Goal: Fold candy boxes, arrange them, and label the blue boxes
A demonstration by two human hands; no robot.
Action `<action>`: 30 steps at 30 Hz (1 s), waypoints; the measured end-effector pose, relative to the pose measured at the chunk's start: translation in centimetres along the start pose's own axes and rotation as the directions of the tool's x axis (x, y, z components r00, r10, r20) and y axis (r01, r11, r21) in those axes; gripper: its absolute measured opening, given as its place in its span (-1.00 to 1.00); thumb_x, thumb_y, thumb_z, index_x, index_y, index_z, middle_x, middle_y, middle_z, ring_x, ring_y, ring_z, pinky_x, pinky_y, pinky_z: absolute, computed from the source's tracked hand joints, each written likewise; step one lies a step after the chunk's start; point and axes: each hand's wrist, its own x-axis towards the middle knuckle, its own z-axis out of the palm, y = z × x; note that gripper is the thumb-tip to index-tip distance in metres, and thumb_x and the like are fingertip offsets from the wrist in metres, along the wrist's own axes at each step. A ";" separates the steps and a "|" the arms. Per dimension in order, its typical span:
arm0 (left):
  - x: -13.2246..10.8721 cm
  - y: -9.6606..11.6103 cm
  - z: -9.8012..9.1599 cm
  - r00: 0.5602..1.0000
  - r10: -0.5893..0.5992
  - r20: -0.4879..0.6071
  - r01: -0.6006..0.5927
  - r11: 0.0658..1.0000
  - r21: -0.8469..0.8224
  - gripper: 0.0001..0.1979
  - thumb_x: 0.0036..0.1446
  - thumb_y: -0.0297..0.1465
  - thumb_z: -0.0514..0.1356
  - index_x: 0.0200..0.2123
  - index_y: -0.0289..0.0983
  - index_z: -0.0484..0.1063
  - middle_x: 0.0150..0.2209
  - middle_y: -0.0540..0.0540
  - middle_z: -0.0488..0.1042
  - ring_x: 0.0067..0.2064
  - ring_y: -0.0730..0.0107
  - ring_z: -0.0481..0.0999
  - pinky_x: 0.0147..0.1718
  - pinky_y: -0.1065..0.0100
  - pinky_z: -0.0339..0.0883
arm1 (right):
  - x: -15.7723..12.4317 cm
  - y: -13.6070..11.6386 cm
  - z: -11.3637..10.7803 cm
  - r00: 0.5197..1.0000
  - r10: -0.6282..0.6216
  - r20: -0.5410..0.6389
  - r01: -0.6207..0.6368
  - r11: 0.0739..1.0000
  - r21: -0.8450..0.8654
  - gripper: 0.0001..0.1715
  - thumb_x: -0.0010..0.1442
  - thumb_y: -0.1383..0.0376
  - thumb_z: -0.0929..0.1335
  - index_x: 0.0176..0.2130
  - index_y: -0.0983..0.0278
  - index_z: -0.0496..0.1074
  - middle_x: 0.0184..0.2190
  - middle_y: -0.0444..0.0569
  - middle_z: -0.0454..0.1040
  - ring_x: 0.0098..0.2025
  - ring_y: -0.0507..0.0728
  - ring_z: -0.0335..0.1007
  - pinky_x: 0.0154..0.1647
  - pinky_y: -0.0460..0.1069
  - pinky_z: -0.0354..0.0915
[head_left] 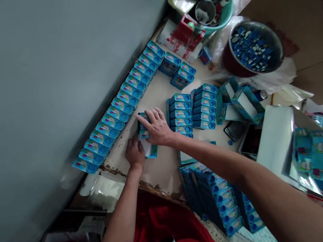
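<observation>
Cramped workshop — rowed blue boxes [121, 105], pot [232, 64] of small parts [250, 49]

Head view looks down, tilted, over the table [167, 173].

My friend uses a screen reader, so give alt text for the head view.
A person's left hand and right hand handle small blue boxes on a worn table. A long row of similar boxes lines a grey wall; a pot of blue pieces stands at right.
</observation>
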 end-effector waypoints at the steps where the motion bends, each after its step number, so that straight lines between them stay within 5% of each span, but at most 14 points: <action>1: 0.1 -0.1 0.1 1.000 -0.004 -0.003 0.004 1.000 0.006 -0.46 0.36 -0.39 0.05 0.36 -0.23 0.39 0.06 -0.32 0.55 0.03 -0.05 0.58 -0.07 0.12 0.48 | 0.1 0.1 0.2 1.000 -0.016 -0.005 0.016 1.000 -0.007 0.17 0.11 0.12 0.49 0.54 0.26 0.05 0.44 0.32 0.11 0.49 0.51 -0.08 0.51 0.38 -0.27; 8: -0.3 -1.2 -1.3 0.983 0.186 0.003 -0.185 0.981 -0.048 -0.45 0.38 -0.29 0.11 0.37 -0.27 0.35 0.11 -0.36 0.53 0.08 -0.03 0.56 0.04 0.06 0.50 | 0.4 0.5 -0.1 0.999 -0.019 0.028 0.019 1.000 0.008 0.38 0.05 0.02 0.59 0.57 0.21 -0.07 0.54 0.37 -0.07 0.56 0.56 -0.23 0.51 0.50 -0.32; 12: -5.1 -2.4 -3.8 0.984 0.172 -0.041 -0.174 0.983 -0.052 -0.54 0.40 -0.26 0.13 0.27 -0.28 0.48 0.02 -0.35 0.58 0.02 -0.02 0.60 0.01 0.07 0.50 | -0.8 0.9 -1.4 0.999 -0.023 0.034 0.020 0.996 0.085 0.53 -0.10 -0.08 0.65 0.56 0.22 -0.05 0.56 0.37 -0.13 0.58 0.60 -0.31 0.49 0.55 -0.29; 16: -12.0 -4.1 -8.2 0.955 0.133 -0.264 -0.143 0.990 -0.018 -0.68 0.44 -0.28 0.11 0.06 -0.23 0.61 -0.09 -0.25 0.63 0.00 0.07 0.59 0.09 0.08 0.43 | -3.0 -0.1 -3.1 0.989 0.063 -0.131 -0.025 0.962 0.271 -0.08 0.22 0.06 0.50 0.42 0.27 0.25 0.44 0.33 0.18 0.50 0.51 0.03 0.43 0.42 0.09; 19: -13.4 -5.5 -12.5 0.867 0.052 -0.496 -0.043 0.999 0.030 -0.68 0.46 -0.26 0.11 0.02 -0.25 0.62 -0.06 -0.27 0.63 0.02 0.10 0.58 0.12 0.08 0.41 | -4.5 -3.3 -3.1 0.993 -0.016 -0.115 0.066 0.891 0.449 -0.58 0.39 0.18 0.35 0.16 0.28 0.47 0.04 0.20 0.55 0.09 0.31 0.50 0.17 0.21 0.40; 21: -11.7 -6.5 -15.3 0.828 0.031 -0.560 -0.020 0.999 0.027 -0.65 0.47 -0.23 0.09 0.06 -0.26 0.59 0.00 -0.29 0.62 0.08 0.11 0.58 0.17 0.07 0.40 | -5.4 -6.9 -2.2 0.996 -0.087 -0.030 0.089 0.838 0.538 -0.65 0.41 0.14 0.34 0.07 0.26 0.49 -0.13 0.11 0.57 -0.13 0.23 0.54 0.02 0.14 0.47; 24: -6.3 -7.7 -18.0 0.867 0.091 -0.490 -0.101 0.995 0.006 -0.58 0.48 -0.17 0.06 0.16 -0.27 0.53 0.14 -0.29 0.59 0.19 0.13 0.55 0.25 0.10 0.37 | -5.6 -12.4 0.2 0.997 -0.074 -0.014 0.068 0.803 0.592 -0.39 0.30 0.03 0.45 0.18 0.31 0.39 0.01 0.22 0.52 0.03 0.31 0.51 0.10 0.21 0.46; 27: -0.7 -7.9 -18.6 0.939 0.180 -0.292 -0.191 0.982 -0.010 -0.53 0.46 -0.15 0.10 0.25 -0.27 0.48 0.21 -0.26 0.57 0.23 0.13 0.55 0.26 0.14 0.39 | -4.5 -16.5 3.0 0.995 0.074 -0.069 -0.016 0.789 0.615 -0.06 0.18 0.05 0.55 0.35 0.34 0.21 0.21 0.32 0.38 0.28 0.37 0.33 0.30 0.27 0.35; 30: 2.5 -7.8 -17.9 0.967 0.190 -0.167 -0.202 0.978 -0.053 -0.57 0.43 -0.18 0.17 0.22 -0.24 0.53 0.15 -0.21 0.62 0.17 0.13 0.61 0.21 0.18 0.43 | -2.8 -19.2 5.0 0.973 0.217 -0.076 -0.123 0.769 0.628 0.20 0.07 0.07 0.61 0.44 0.34 0.06 0.34 0.35 0.22 0.40 0.37 0.18 0.39 0.24 0.26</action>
